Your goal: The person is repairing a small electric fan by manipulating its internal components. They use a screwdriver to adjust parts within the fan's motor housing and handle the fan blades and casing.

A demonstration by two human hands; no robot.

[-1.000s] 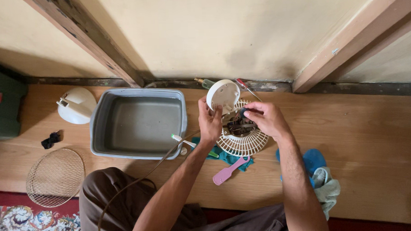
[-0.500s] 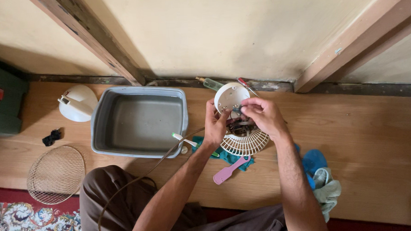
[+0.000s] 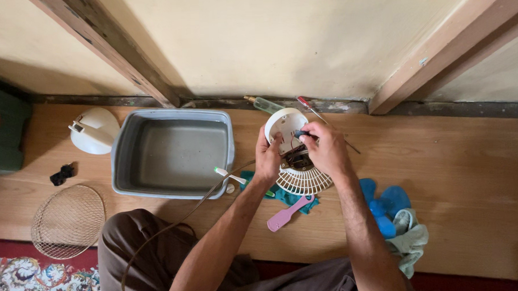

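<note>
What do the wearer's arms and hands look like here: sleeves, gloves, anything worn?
Both forearms are bare up to the frame edge, with no sleeves in view. The left hand and right hand are bare: no gloves, and no rings, watch or wristbands that I can make out. Brown trousers cover the legs.

We see soft, even daylight, bright on the wall and the floor. Shadows are faint and fall toward the far left, darkest under the slanted beam and along the wall's foot. There is no hard glare, only a mild sheen inside the tub. Focus is sharp in the middle; straight edges bow slightly near the corners.
</note>
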